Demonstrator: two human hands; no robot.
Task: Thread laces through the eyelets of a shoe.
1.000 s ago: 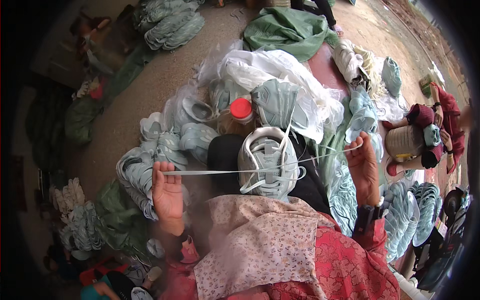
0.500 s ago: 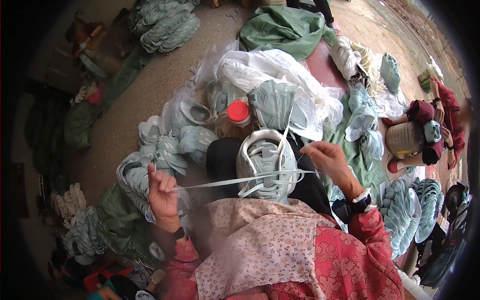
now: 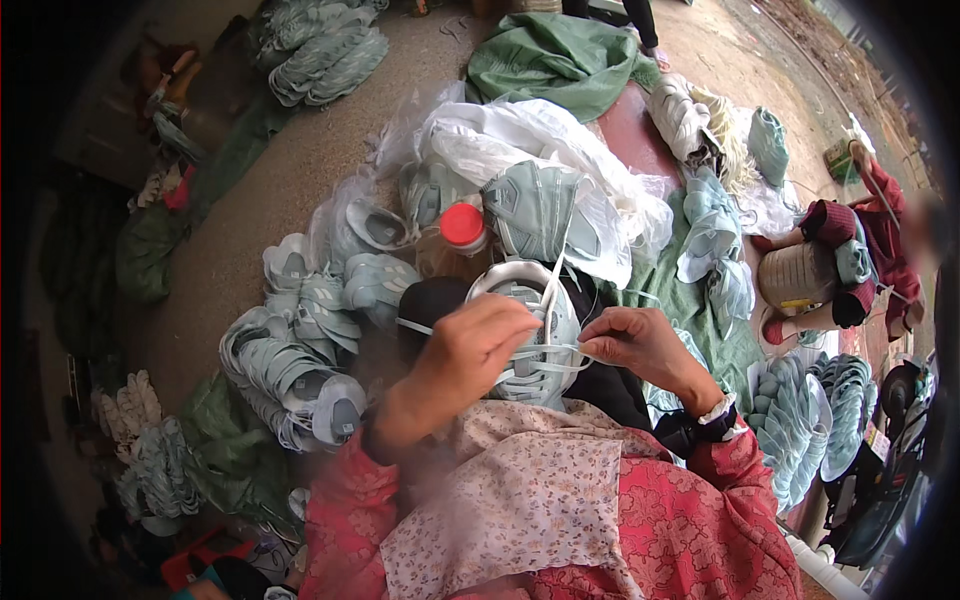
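Observation:
A pale grey-green shoe upper (image 3: 567, 310) rests on my lap with its opening facing away from me. A flat pale shoelace (image 3: 548, 349) crosses its front, with rows of lacing below. Over the shoe's left side, my left hand (image 3: 450, 362) has its fingers pressed together on the lace, and a lace end pokes out to the left of it. On the right side my right hand (image 3: 648, 345) pinches the lace between thumb and fingertips, close to the eyelets. My left hand covers part of the upper's left side.
Just beyond the shoe stand a red-lidded clear jar (image 3: 463, 225) and another upper (image 3: 530, 212). Stacked uppers (image 3: 262, 345) lie left, with more bundles (image 3: 790, 430) at right. White plastic sheeting (image 3: 500, 135) and a green sack (image 3: 555, 65) are farther off. A person in red (image 3: 880, 230) sits at right.
My left hand has come in from the far left to the shoe, and the lace stretched across is no longer drawn out. My right hand has moved slightly left and down to the eyelets.

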